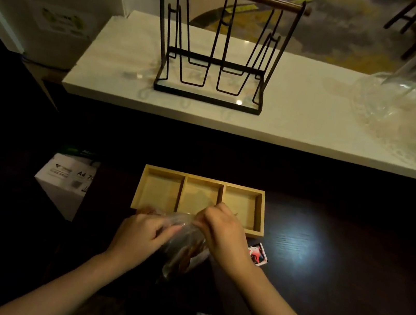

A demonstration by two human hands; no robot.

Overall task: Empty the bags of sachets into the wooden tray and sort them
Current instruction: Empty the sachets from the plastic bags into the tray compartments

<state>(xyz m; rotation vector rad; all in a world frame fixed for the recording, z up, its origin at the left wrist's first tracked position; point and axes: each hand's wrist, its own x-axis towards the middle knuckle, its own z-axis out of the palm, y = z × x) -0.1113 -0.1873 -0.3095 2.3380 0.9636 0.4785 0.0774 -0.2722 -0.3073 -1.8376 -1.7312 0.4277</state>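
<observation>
A black wire rack (215,46) with a wooden top bar stands upright on a pale stone ledge (289,115) at the back. To its right on the same ledge sits clear glassware (415,95), its exact shape hard to make out. Below, the dark bench (319,270) shows a bright spot of reflected light. Left of the bench, lower down, stands a white box (67,181) printed "A4". Beyond the ledge, dark chair legs (413,26) stand on patterned carpet (345,21).

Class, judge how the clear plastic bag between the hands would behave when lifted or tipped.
The clear bag looks crumpled, so it is probably floppy. Its glossy film may be slippery. Both the left hand and right hand pinch it, suggesting it sags unsupported.
</observation>
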